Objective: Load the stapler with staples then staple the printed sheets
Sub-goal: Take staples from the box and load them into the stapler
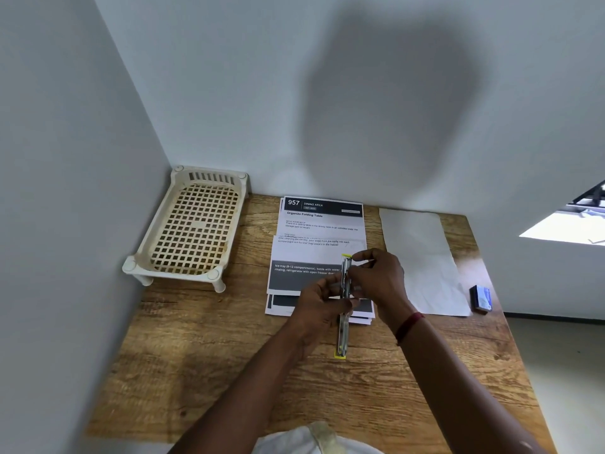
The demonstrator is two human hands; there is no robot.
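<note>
A slim metal stapler (343,332) with yellow ends is swung fully open into one long line over the middle of the table. My left hand (319,304) grips its middle from the left. My right hand (379,278) pinches the upper half near its far yellow tip; whether it holds staples is hidden by the fingers. Under both hands lies a loose stack of printed sheets (319,244), the top one headed "957 Dining Area".
A cream plastic lattice tray (193,224) on short legs stands in the back-left corner against the walls. A blank white sheet (422,257) lies right of the printed stack. A small blue staple box (481,298) sits near the wooden table's right edge (510,355).
</note>
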